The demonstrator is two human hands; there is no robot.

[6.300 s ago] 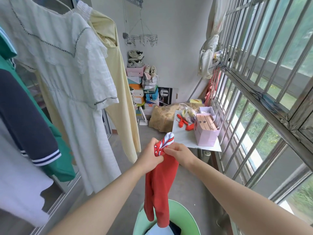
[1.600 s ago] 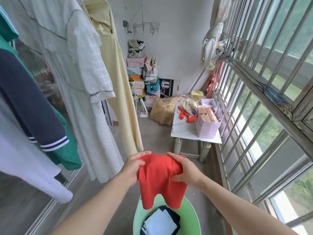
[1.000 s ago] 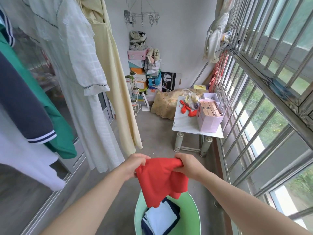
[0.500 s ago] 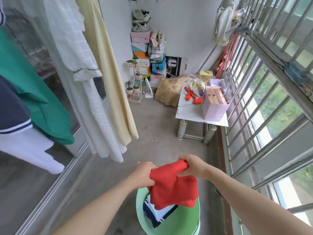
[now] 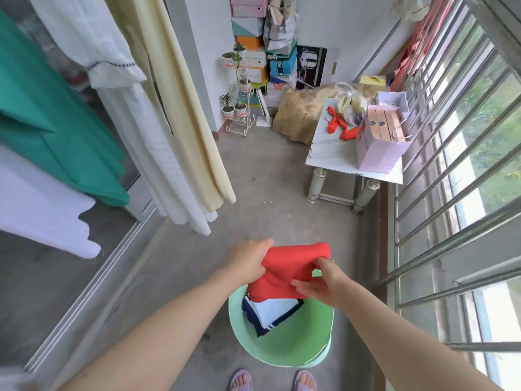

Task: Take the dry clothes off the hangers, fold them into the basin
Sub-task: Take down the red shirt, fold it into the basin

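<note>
Two grips, left hand point(image 5: 248, 259) and right hand point(image 5: 324, 286), pinch the red garment point(image 5: 290, 268) between them above the basin point(image 5: 282, 352).

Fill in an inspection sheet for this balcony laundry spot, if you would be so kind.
Surface: grey concrete floor.
Job's things: folded red garment held over round green plastic basin; folded navy-and-white garment inside; white dress, pale yellow garment, green garment hang left.
Clutter: low white table with pink paper bag; stacked shoeboxes by far wall.
Hands: left hand and right hand both grip the red garment.
Cables: nothing seen.
Surroundings: metal window bars on the right.
</note>
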